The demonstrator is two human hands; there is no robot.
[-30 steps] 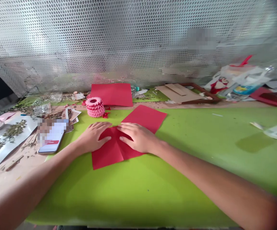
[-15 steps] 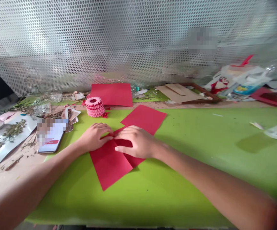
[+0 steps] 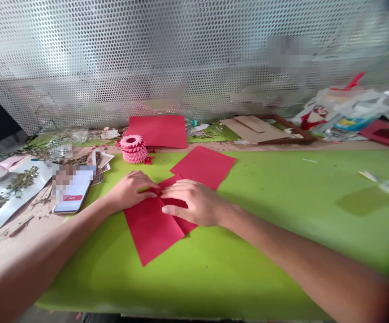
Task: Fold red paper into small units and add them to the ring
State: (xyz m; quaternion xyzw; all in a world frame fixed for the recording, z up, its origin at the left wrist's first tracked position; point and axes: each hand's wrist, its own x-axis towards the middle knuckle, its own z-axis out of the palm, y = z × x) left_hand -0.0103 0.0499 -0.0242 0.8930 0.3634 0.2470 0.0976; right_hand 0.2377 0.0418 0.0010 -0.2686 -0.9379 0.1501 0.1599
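Observation:
A sheet of red paper (image 3: 152,233) lies at a slant on the green mat, with a crease line running down its right part. My left hand (image 3: 132,190) is closed on its upper edge, thumb and fingers pinched together. Right beside those fingertips, my right hand (image 3: 197,204) rests on the paper with its fingers stretched out and its thumb spread apart. Part of the sheet is hidden beneath the right hand. Just behind it lies a second red sheet (image 3: 204,166), flat on the mat.
A stack of pink scalloped paper rings (image 3: 134,150) stands beyond my left hand, near another red sheet (image 3: 157,131). Left are a phone (image 3: 75,193) and dried plant bits (image 3: 23,181). Cardboard (image 3: 255,128), a frame and a plastic bag (image 3: 345,112) sit along the perforated metal wall (image 3: 194,54).
Both hands stay at the upper edge of the red paper, almost unmoved. The paper has shifted very slightly left, and the camera view has turned a little.

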